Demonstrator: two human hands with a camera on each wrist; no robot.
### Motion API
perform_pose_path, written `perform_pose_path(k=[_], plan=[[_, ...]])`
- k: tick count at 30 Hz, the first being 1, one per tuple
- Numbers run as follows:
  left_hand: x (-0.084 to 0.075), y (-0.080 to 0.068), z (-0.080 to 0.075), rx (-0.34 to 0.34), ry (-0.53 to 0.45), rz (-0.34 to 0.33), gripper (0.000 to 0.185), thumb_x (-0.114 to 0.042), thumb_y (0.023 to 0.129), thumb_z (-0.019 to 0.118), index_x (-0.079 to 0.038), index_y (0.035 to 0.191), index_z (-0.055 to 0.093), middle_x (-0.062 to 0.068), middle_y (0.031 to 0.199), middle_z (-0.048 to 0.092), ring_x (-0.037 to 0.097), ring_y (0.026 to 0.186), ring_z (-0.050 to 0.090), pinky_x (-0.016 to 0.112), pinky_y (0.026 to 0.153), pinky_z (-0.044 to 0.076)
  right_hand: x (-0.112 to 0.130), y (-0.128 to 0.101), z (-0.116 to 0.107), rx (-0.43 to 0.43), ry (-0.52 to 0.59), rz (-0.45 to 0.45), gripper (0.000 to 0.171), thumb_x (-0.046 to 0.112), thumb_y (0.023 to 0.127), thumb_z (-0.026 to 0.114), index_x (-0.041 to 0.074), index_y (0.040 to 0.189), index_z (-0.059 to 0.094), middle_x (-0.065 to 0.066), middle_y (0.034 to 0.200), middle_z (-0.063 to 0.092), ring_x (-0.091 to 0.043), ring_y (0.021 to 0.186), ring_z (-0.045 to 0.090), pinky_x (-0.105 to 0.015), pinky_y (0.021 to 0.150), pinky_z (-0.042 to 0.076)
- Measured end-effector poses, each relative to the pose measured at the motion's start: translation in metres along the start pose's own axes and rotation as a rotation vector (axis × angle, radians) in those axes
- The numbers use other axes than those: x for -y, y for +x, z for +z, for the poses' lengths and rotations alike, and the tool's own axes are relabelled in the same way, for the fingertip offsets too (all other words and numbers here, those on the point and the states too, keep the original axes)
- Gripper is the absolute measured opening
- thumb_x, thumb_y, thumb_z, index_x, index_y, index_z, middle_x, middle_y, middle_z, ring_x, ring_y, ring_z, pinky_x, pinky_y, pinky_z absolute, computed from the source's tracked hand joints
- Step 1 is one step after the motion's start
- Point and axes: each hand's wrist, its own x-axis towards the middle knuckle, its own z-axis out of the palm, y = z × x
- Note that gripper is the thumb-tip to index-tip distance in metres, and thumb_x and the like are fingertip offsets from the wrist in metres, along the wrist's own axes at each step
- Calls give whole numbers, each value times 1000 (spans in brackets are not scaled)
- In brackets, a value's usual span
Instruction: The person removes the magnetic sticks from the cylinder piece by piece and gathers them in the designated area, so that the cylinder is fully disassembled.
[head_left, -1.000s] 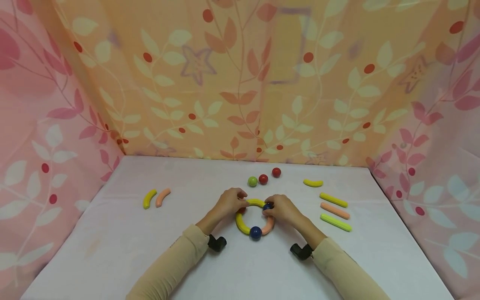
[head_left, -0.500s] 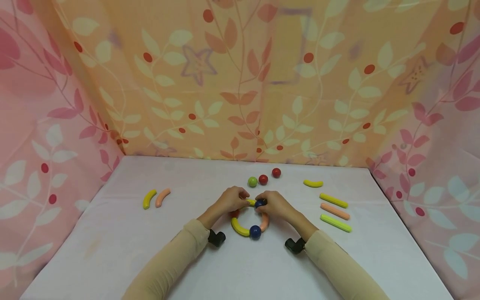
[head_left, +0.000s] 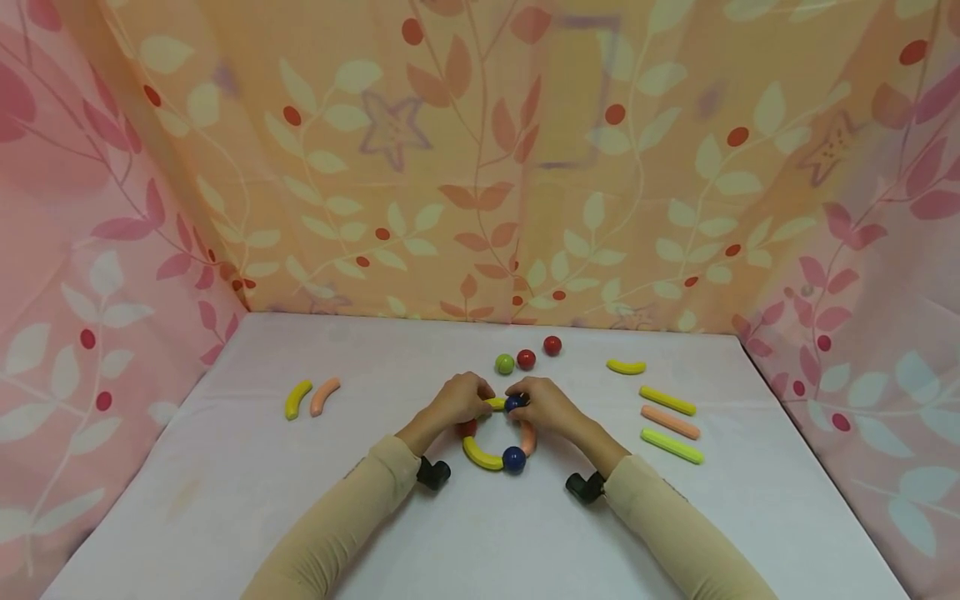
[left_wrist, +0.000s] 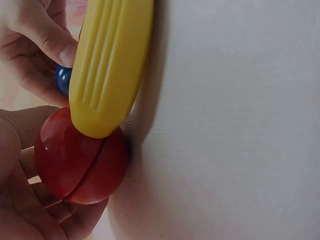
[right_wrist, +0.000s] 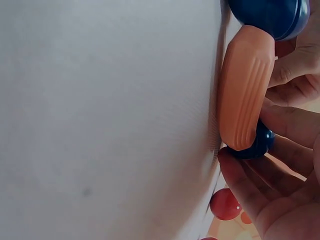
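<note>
A ring of curved sticks and balls lies on the white table. My left hand [head_left: 459, 400] pinches the left end of the far yellow curved stick [head_left: 497, 404], close beside the red ball [left_wrist: 82, 160]. Thumb and finger of my right hand [head_left: 553, 408] grip the far blue ball [right_wrist: 262, 142], where that yellow stick meets the orange curved stick [right_wrist: 245, 90]. At the ring's near side, the other blue ball [head_left: 513, 459] sits between the orange stick and a second yellow curved stick [head_left: 482, 455]. My fingers partly hide the far joints.
Behind the ring stand a green ball [head_left: 505, 363] and two red balls [head_left: 527, 359]. To the right lie a yellow curved stick [head_left: 626, 367] and three straight sticks [head_left: 670, 422]. Yellow [head_left: 297, 400] and orange [head_left: 325, 397] curved sticks lie at left. Patterned curtains [head_left: 480, 167] surround the table.
My right hand has moved left and slightly away with the far blue ball. The red ball and the near yellow stick have shifted a little left. The loose pieces stay put.
</note>
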Motion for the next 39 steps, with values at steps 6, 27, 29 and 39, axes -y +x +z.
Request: perform_pose_path(k=[6, 27, 29, 39], plan=[[-1, 2, 1, 8, 10, -17, 18, -16, 85, 75, -10, 102, 75, 2, 94, 70, 16, 81, 57, 28, 76, 52, 1, 0, 0, -7, -9, -18, 34, 13, 80, 79, 4, 113, 71, -7, 106, 72, -17, 95, 62, -38, 91, 53], [20, -42, -15, 8, -110, -87, 37, -30, 81, 79, -3, 105, 71, 4, 90, 71, 15, 74, 61, 25, 63, 51, 24, 12, 6, 81, -100, -90, 28, 13, 85, 74, 6, 112, 72, -8, 110, 70, -23, 104, 63, -40, 96, 52], [21, -43, -14, -3, -126, -76, 35, -29, 81, 80, -3, 103, 72, 4, 89, 71, 14, 72, 61, 24, 61, 51, 26, 15, 8, 93, -112, -115, 26, 11, 86, 73, 6, 111, 72, -7, 109, 70, -22, 102, 63, -39, 96, 52], [25, -41, -10, -63, -158, -53, 25, -24, 78, 82, -4, 90, 73, 4, 84, 70, 14, 75, 59, 23, 64, 48, 32, 22, 13, 119, -166, -201, 21, 11, 88, 70, 7, 109, 74, -5, 103, 71, -19, 97, 64, -36, 92, 53]])
